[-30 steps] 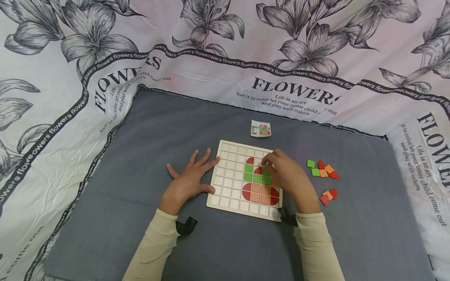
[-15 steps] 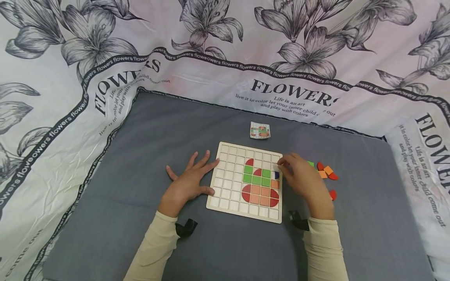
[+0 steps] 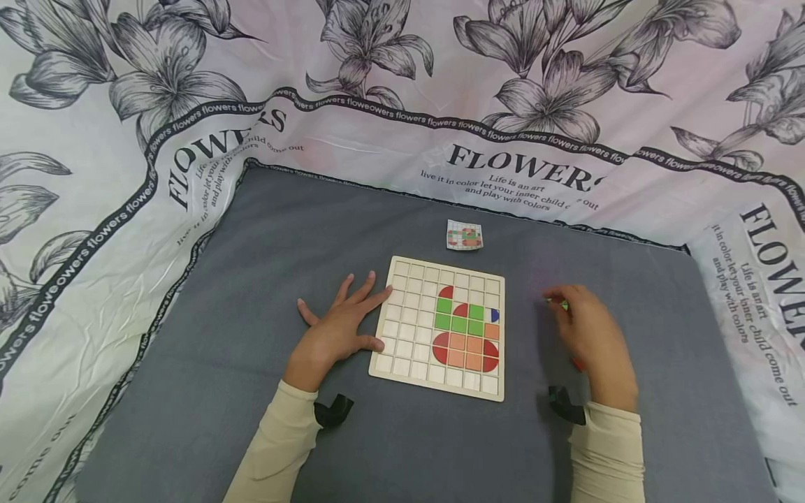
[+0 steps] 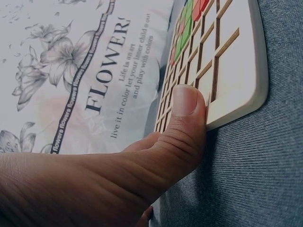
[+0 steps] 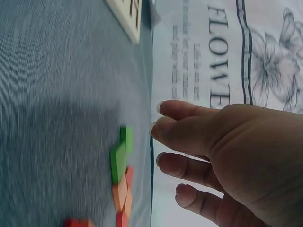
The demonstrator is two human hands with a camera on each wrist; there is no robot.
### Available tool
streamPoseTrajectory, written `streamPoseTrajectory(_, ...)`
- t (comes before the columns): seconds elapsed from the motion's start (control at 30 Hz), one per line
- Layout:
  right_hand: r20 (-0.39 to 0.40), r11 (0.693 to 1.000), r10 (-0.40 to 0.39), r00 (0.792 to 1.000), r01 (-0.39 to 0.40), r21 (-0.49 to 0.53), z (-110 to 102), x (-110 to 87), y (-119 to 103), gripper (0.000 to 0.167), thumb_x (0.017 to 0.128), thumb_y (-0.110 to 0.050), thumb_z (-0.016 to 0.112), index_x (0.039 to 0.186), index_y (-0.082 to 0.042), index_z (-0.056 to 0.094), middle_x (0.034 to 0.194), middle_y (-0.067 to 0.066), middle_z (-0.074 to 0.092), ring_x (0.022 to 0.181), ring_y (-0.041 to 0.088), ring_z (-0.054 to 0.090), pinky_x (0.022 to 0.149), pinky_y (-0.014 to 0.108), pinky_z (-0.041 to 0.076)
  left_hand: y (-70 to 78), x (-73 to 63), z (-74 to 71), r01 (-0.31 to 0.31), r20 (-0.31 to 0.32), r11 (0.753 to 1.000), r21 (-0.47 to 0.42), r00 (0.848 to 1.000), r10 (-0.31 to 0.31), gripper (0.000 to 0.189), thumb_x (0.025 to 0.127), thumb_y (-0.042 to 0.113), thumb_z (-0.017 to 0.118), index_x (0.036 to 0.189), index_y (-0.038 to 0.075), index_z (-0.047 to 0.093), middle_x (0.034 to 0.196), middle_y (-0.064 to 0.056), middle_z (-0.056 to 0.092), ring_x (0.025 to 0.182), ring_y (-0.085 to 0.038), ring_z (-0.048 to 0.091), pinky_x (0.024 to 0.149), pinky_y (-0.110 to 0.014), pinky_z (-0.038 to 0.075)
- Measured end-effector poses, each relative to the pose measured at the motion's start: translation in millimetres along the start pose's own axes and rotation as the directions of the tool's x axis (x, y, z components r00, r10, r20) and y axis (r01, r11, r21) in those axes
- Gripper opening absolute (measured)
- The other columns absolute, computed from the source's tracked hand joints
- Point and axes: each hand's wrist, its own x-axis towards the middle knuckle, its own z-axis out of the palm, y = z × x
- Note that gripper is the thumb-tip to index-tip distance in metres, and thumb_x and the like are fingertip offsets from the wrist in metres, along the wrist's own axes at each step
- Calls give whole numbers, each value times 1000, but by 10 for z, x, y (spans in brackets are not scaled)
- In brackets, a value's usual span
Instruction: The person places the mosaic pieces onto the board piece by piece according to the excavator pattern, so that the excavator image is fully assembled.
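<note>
Along the left edge of a wooden grid board (image 3: 407, 325) my left hand (image 3: 333, 332) rests with its fingers spread. In the left wrist view its thumb (image 4: 184, 104) presses on the board's rim near a corner. Red, green and orange tiles (image 3: 466, 342) fill part of the grid, and a blue-and-white tile (image 3: 492, 315) sits near the right edge. My right hand (image 3: 591, 342) hovers off the board's right side with loosely bent fingers and holds nothing. Close below it, the right wrist view shows loose green tiles (image 5: 118, 163) and orange tiles (image 5: 119, 193). The hand hides most of these in the head view.
A small printed pattern card (image 3: 465, 235) lies beyond the board. A red piece (image 5: 79, 222) lies apart from the other loose ones. The grey tabletop (image 3: 440, 447) is bordered at the back by a flower-print cloth (image 3: 377, 140).
My right hand has moved right, from over the board to above the loose tiles. The blue-and-white tile at the board's right edge has come into sight. The left hand stays in place.
</note>
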Motion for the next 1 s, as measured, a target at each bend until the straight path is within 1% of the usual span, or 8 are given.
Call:
streamPoseTrajectory(0.1, -2, 1000, 17, 1000, -17, -6, -53, -31, 119, 24, 102, 2, 65, 126, 4, 68, 118, 26, 65, 101, 43, 63, 82, 60, 50, -2, -8, -3, -1, -3, 1000, -5, 1000, 1, 102, 79, 41, 87, 167, 38, 34, 177, 8, 14, 165, -27, -3, 102, -89, -22)
streamPoseTrajectory(0.3, 17, 997, 76, 997, -76, -16, -117, -111, 333, 29, 100, 3, 66, 129, 6, 67, 122, 27, 63, 110, 48, 59, 89, 66, 48, -5, -18, 4, 4, 0, 1000, -6, 1000, -4, 102, 79, 41, 86, 167, 39, 34, 177, 8, 14, 165, -27, -3, 102, -89, -22)
streamPoseTrajectory(0.43, 36, 993, 113, 993, -111, -32, -123, -174, 430, 31, 100, -5, 70, 129, 4, 67, 126, 27, 61, 117, 51, 56, 93, 69, 46, -9, -18, 9, 7, 0, 1000, -4, 1000, -7, 102, 79, 41, 87, 166, 40, 34, 177, 9, 13, 165, -26, -4, 102, -89, -21)
streamPoseTrajectory(0.57, 47, 991, 127, 991, -126, -38, -113, -215, 459, 32, 100, -12, 73, 129, 2, 68, 129, 27, 60, 121, 52, 53, 95, 71, 45, -15, -18, 9, 12, 5, 1000, 3, 1000, -12, 102, 79, 41, 86, 167, 40, 33, 177, 10, 13, 165, -26, -4, 102, -89, -21)
streamPoseTrajectory(0.8, 36, 995, 87, 996, -86, -41, -85, -196, 452, 34, 98, -8, 75, 128, 4, 67, 124, 26, 61, 112, 48, 58, 89, 67, 48, -4, -13, -9, 17, 4, 1000, 13, 1000, -18, 102, 80, 41, 87, 167, 41, 33, 177, 10, 12, 165, -26, -4, 102, -89, -20)
streamPoseTrajectory(0.9, 38, 995, 94, 995, -93, -43, -73, -175, 454, 35, 97, -7, 75, 129, 6, 66, 123, 27, 60, 111, 49, 58, 90, 67, 48, 7, -8, -13, 11, 4, 1000, 8, 1000, -11, 102, 80, 40, 87, 167, 40, 33, 177, 9, 13, 165, -26, -4, 102, -89, -21)
streamPoseTrajectory(1.0, 49, 992, 117, 992, -115, -42, -68, -160, 454, 37, 98, -9, 74, 131, 7, 65, 126, 29, 59, 113, 50, 57, 91, 68, 47, 10, -4, -12, 8, 6, 1000, 9, 1000, -8, 101, 81, 39, 87, 167, 40, 34, 177, 8, 14, 165, -27, -4, 102, -89, -21)
